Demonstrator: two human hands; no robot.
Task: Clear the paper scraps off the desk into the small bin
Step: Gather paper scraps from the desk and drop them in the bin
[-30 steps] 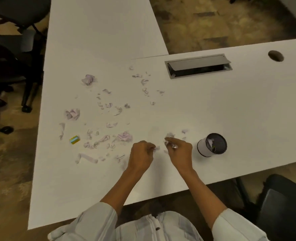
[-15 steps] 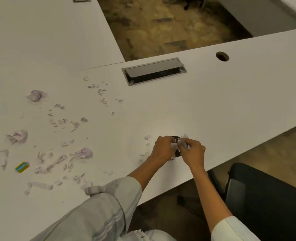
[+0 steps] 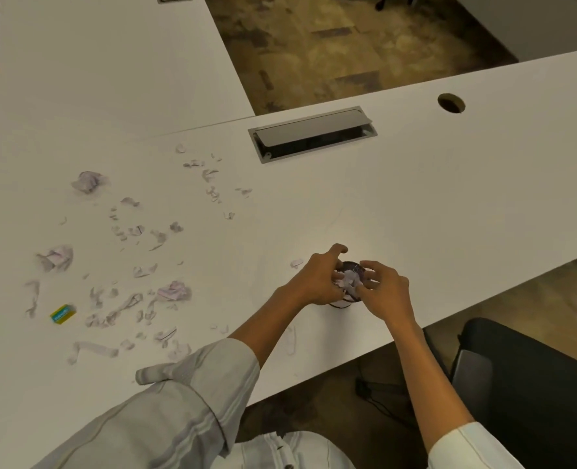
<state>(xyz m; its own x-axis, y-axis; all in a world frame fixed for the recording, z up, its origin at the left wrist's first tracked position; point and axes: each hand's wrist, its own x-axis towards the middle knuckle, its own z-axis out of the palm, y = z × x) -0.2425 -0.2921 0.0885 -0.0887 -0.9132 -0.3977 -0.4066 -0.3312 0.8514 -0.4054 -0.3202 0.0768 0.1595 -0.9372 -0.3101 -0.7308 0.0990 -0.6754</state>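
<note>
— White L-shaped desk (image 3: 415,204), patterned carpet beyond it at the top of the frame, a dark chair (image 3: 534,384) at lower right. Where's the work happening?

— Lower centre. Both hands sit over the small bin (image 3: 353,270), of which only a dark rim and a bit of pale wall show. The left hand (image 3: 317,282) and right hand (image 3: 385,292) face each other across its mouth, fingers curled and loosely parted, with a wad of pale scraps (image 3: 348,282) between the fingertips, right at the opening. I'd judge they are letting it drop in.

— And what's left?

— Most of it. The loose paper scraps (image 3: 128,299) spread across the left half of the frame: crumpled balls, curled strips, tiny flecks. One lone piece (image 3: 296,264) lies just left of the left hand. A small yellow-green item (image 3: 63,313) sits among them at far left; I can't tell what it is.

— How will that paper handle?

— Feather-light, soft and springy, I'd say. The balls take a plain fingertip pinch anywhere. The flat flecks will likely cling to the smooth top, so raking them into a heap with a cupped hand, then pinching the heap, seems better. A bin that small looks easy to tip, and wads may spring back out.
</note>
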